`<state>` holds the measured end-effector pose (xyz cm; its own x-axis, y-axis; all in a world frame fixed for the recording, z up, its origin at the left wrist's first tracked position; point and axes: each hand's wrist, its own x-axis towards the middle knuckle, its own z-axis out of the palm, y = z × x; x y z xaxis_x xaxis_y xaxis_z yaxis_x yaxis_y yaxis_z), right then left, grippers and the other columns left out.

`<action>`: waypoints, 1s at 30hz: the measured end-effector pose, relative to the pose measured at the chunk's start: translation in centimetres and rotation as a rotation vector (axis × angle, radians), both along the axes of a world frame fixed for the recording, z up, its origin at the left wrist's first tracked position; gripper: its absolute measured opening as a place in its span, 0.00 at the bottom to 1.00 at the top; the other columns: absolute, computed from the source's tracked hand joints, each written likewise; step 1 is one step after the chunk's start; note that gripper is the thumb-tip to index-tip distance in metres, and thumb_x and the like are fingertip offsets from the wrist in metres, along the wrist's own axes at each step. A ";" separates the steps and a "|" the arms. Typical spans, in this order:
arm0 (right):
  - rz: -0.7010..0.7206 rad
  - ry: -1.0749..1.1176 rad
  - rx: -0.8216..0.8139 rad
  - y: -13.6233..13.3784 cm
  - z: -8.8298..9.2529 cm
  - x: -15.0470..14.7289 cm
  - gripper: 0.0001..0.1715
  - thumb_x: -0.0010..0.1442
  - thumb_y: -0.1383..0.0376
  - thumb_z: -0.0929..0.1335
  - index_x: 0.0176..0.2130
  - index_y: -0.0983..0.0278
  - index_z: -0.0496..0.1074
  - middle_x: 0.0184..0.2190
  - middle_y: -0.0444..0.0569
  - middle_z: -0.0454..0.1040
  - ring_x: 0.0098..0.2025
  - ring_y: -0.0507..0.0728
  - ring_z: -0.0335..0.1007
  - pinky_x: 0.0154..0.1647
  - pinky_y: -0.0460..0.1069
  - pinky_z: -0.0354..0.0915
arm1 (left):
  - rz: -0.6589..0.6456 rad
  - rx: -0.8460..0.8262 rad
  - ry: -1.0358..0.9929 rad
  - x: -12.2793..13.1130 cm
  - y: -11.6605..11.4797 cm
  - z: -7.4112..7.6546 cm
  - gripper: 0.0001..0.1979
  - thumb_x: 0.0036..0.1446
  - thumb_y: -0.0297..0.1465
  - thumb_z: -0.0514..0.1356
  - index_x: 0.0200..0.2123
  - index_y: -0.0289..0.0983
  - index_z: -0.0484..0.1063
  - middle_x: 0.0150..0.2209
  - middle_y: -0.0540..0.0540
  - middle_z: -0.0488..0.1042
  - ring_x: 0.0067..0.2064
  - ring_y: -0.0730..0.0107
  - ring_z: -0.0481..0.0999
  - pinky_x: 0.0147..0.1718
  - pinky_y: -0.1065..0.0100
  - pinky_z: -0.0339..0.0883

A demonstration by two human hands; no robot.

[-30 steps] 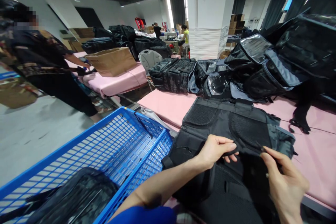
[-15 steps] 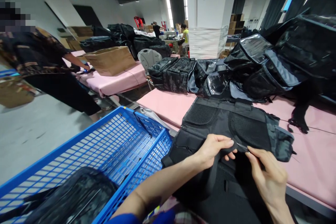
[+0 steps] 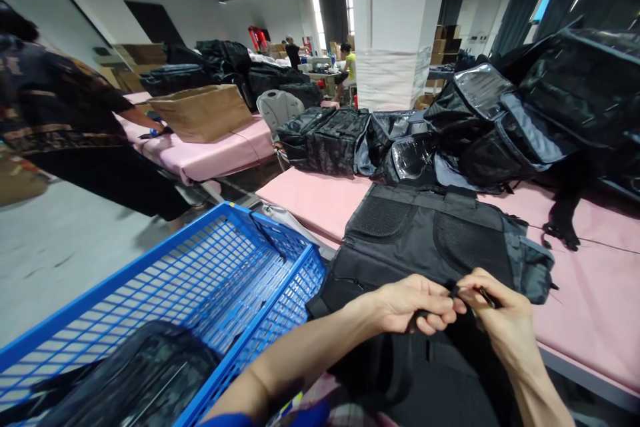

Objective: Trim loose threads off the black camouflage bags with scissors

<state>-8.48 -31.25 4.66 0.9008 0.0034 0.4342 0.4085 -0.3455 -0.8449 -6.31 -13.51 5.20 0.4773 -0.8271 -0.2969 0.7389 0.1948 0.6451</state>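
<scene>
A black backpack (image 3: 415, 240) with mesh padded panels lies in front of me, its near part hanging over my lap. My left hand (image 3: 425, 307) is closed around a black webbing strap (image 3: 423, 315) of this bag. Close against it, my right hand (image 3: 493, 307) pinches at the strap's end with thumb and forefinger. A small dark pointed tool (image 3: 486, 296) sits in the fingers of my right hand; most of it is hidden. Both hands are above the bag's middle, with fingertips nearly touching.
A blue plastic crate (image 3: 270, 233) with a black bag (image 3: 145, 367) inside stands at my left. Several black bags (image 3: 340, 140) are piled along the back of the pink-covered table (image 3: 310, 203). A person (image 3: 75, 93) is by another table with a cardboard box (image 3: 200, 113).
My right hand has moved left and up against my left hand, and its fingers now pinch the strap end. The tool's tip, pointing at the strap before, is tucked back into the hand.
</scene>
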 end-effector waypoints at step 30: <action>-0.391 -0.464 -0.465 0.0 -2.1 -2.4 0.07 0.59 0.66 0.67 0.40 0.63 0.71 0.33 0.49 0.75 0.32 0.54 0.71 0.35 0.49 0.65 | 0.607 0.202 -0.237 -1.6 -2.3 0.9 0.19 0.35 0.39 0.70 0.25 0.28 0.75 0.24 0.48 0.71 0.22 0.79 0.68 0.22 0.74 0.61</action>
<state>-10.93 -31.25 2.60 0.5998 -0.0029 0.8001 0.4609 -0.8161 -0.3485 -7.90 -15.79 6.05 0.9105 -0.3313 -0.2475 0.3708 0.3888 0.8434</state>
